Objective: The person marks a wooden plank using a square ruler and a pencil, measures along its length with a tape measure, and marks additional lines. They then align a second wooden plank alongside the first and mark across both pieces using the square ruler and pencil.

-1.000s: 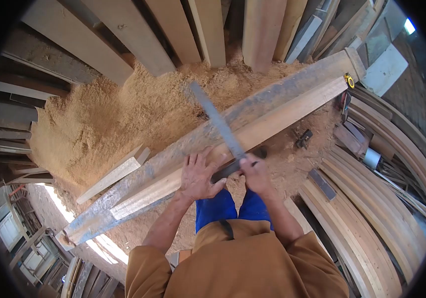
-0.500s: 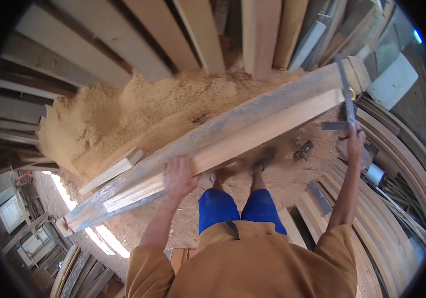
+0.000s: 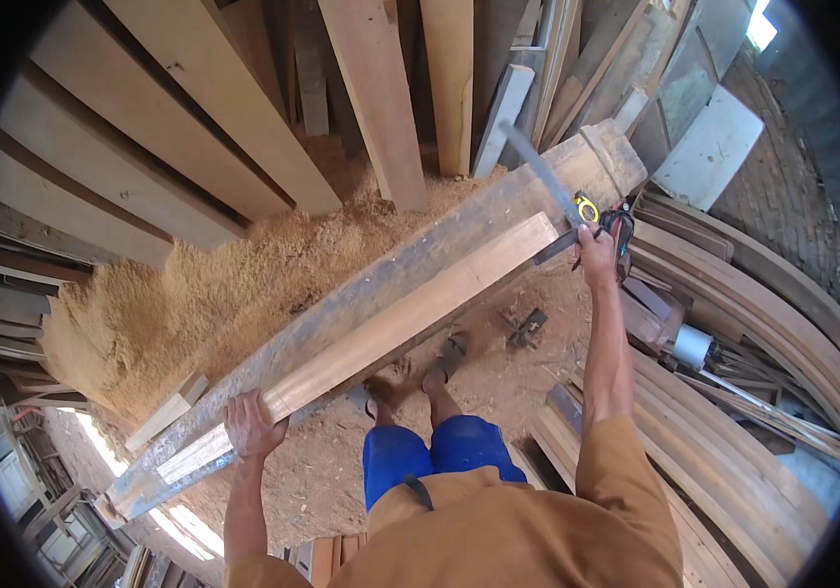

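Note:
A long planed wooden board point(image 3: 420, 304) lies along a thick, weathered bench beam point(image 3: 381, 265). My left hand point(image 3: 255, 426) is closed over the board near its left end, fingers on top and thumb on the near side. My right hand point(image 3: 596, 255) grips a carpenter's square point(image 3: 545, 178) by its corner, at the board's right end. The square's long blade, blurred at its tip, points up and left across the beam, and its short dark arm lies against the board's end. A yellow tape measure point(image 3: 587, 208) sits just beyond my right hand.
Sawdust point(image 3: 214, 304) is heaped behind the beam, below leaning planks point(image 3: 371, 88). A dark tool, perhaps a hand plane point(image 3: 526, 328), lies on the ground by my feet. Stacked boards point(image 3: 714, 451) and a white cylinder point(image 3: 691, 345) are at the right. A short offcut point(image 3: 170, 412) rests at left.
My left hand has shifted toward the board's left end. The square in my right hand has turned, its blade now slanting left, and moved against the board's end. The whole view has shifted.

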### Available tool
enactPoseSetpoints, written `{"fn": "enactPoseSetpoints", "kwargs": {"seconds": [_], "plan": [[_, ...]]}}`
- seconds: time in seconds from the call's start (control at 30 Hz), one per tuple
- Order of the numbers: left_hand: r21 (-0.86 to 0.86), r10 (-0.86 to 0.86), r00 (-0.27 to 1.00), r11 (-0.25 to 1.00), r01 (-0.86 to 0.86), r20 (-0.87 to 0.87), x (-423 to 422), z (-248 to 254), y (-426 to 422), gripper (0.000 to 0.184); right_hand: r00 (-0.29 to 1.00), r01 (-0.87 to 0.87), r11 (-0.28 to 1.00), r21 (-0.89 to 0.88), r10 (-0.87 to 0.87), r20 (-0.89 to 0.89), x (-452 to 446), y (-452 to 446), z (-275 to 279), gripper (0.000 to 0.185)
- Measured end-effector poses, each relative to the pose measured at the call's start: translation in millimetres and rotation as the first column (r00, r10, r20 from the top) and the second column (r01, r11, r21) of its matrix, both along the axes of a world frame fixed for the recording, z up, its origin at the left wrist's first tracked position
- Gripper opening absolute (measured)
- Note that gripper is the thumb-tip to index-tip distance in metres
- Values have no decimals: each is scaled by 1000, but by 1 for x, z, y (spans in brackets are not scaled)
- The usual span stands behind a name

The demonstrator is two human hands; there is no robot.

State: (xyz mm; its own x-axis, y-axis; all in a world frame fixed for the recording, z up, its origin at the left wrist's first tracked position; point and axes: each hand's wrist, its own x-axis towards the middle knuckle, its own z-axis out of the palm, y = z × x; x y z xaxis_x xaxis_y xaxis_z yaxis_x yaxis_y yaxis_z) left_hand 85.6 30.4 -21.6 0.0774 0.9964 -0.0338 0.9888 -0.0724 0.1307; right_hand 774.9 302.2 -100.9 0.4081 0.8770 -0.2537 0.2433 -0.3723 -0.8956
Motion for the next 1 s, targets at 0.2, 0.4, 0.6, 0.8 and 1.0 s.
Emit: {"fn": "enactPoseSetpoints", "kwargs": {"seconds": [0.2,0.4,0.6,0.8,1.0], "plan": [[-8,-1,999,1000,1,-38,4,3,0,85,713,-125,981,-148,192,674,0,12,-6,29],[-20,-134,985,991,132,-108,-22,-18,-17,96,277,21,901,-434,412,868,7,44,42,76],[-76,-34,996,997,28,-83,-7,13,0,94,571,-46,880,-473,412,710,30,59,-14,99],[-97,57,983,994,-40,177,-11,16,7,65,995,81,993,-83,-86,-58,120,-14,-91,68],[-127,199,931,978,-168,304,-10,11,4,51,561,-247,921,-302,-118,-819,-20,-164,16,62]]}}
